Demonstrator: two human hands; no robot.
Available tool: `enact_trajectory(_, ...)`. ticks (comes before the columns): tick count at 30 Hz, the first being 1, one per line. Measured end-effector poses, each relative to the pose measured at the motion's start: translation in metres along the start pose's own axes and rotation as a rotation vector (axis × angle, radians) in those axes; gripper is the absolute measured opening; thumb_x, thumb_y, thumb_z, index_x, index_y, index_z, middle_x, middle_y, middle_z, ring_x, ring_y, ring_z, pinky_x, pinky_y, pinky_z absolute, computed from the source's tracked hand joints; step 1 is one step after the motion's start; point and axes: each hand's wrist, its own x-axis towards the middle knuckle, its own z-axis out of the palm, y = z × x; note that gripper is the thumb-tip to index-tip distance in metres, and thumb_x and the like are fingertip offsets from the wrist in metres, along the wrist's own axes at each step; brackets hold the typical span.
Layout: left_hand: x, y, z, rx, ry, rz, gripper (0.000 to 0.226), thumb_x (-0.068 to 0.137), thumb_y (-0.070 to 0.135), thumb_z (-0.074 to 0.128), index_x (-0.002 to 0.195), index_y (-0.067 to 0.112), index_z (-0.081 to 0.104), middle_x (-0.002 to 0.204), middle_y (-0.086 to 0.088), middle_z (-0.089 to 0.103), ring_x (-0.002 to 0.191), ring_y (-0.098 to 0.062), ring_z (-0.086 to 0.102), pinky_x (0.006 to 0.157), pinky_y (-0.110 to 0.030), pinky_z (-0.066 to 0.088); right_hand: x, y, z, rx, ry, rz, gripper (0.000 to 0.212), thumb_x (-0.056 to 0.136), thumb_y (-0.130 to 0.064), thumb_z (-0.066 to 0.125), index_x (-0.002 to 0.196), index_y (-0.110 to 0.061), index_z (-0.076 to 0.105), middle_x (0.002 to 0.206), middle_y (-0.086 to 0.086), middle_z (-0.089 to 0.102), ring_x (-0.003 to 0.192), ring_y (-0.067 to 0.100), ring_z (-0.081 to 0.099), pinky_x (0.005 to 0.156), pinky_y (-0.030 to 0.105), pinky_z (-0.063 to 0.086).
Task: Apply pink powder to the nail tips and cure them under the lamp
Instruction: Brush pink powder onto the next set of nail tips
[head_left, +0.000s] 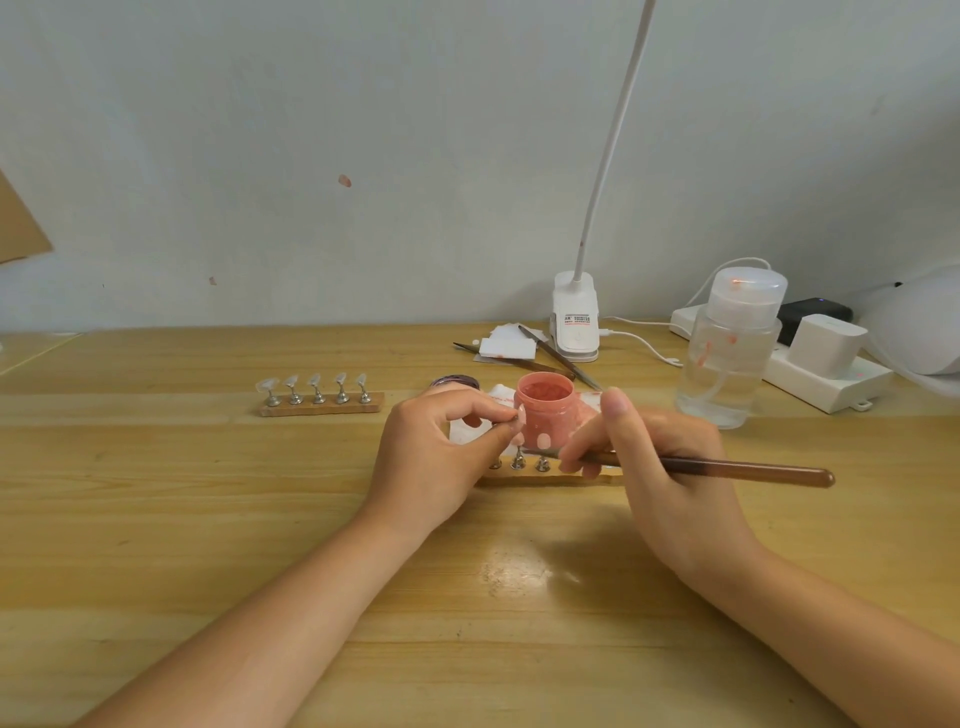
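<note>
An open jar of pink powder stands at the middle of the wooden table. In front of it lies a wooden strip with metal stands carrying nail tips, partly hidden by both hands. My left hand pinches one nail tip on its stand next to the jar. My right hand grips a long brown brush, its bristle end pointing left toward the tips. A second strip with several clear nail tips lies further left.
A white clip lamp with a gooseneck stands at the back. A clear pump bottle, a white power strip with adapters and a white curing lamp are at the right. Tweezers and white pads lie behind the jar.
</note>
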Motion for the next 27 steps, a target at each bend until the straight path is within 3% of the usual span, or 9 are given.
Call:
enact_trajectory(3, 0.0001, -0.0003, -0.0005, -0.01, -0.007, -0.004, 0.026, 0.071, 0.001, 0.074, 0.069, 0.027, 0.068, 0.064, 0.022, 0.062, 0.073, -0.005, 0.06, 0.07, -0.005, 0.041, 0.0007, -0.0011, -0.0014, -0.016, 0.04, -0.063, 0.043, 0.09, -0.035, 0.038, 0.063, -0.017, 0.066, 0.064, 0.001, 0.066, 0.06, 0.007, 0.06, 0.06, 0.021, 0.048)
enact_trajectory(8, 0.0002, -0.0001, -0.0008, -0.022, -0.043, -0.02, 0.013, 0.075, 0.005, 0.071, 0.081, 0.016, 0.073, 0.086, 0.013, 0.065, 0.086, 0.008, 0.057, 0.076, -0.002, 0.038, 0.0039, -0.001, -0.0024, -0.073, 0.046, -0.14, 0.037, 0.093, -0.023, 0.038, 0.069, -0.014, 0.065, 0.073, -0.008, 0.066, 0.069, 0.004, 0.061, 0.062, 0.022, 0.047)
enact_trajectory(12, 0.0001, -0.0001, -0.0005, -0.043, -0.055, -0.037, 0.015, 0.075, 0.006, 0.071, 0.084, 0.019, 0.072, 0.083, 0.01, 0.063, 0.082, 0.01, 0.055, 0.074, -0.002, 0.037, 0.0041, 0.0001, 0.0004, -0.126, 0.021, -0.154, 0.035, 0.096, -0.014, 0.044, 0.072, -0.005, 0.068, 0.073, -0.016, 0.065, 0.081, -0.005, 0.061, 0.069, 0.009, 0.043)
enact_trajectory(18, 0.0004, -0.001, 0.0009, -0.045, -0.023, -0.024, 0.019, 0.074, 0.005, 0.071, 0.086, 0.019, 0.07, 0.078, 0.015, 0.065, 0.08, 0.01, 0.057, 0.073, -0.004, 0.04, 0.002, -0.0008, -0.0005, 0.053, 0.031, 0.03, 0.04, 0.09, -0.025, 0.043, 0.061, -0.012, 0.067, 0.061, -0.002, 0.066, 0.059, 0.006, 0.059, 0.06, 0.014, 0.045)
enact_trajectory(23, 0.0008, -0.0027, 0.001, -0.04, -0.017, -0.013, 0.023, 0.071, 0.003, 0.073, 0.086, 0.02, 0.07, 0.075, 0.02, 0.064, 0.078, 0.011, 0.059, 0.073, -0.007, 0.044, 0.0039, -0.0032, 0.0009, 0.04, 0.026, -0.062, 0.036, 0.095, -0.011, 0.042, 0.073, 0.002, 0.068, 0.065, -0.003, 0.066, 0.07, -0.003, 0.063, 0.064, 0.008, 0.044)
enact_trajectory(27, 0.0011, -0.0021, 0.0006, -0.069, -0.01, -0.028, 0.022, 0.071, 0.004, 0.073, 0.083, 0.023, 0.071, 0.064, 0.025, 0.065, 0.074, 0.009, 0.06, 0.07, -0.01, 0.046, 0.0018, -0.003, 0.0013, 0.127, -0.008, 0.065, 0.044, 0.091, -0.029, 0.043, 0.061, -0.009, 0.068, 0.06, 0.003, 0.066, 0.056, 0.01, 0.059, 0.059, 0.02, 0.048)
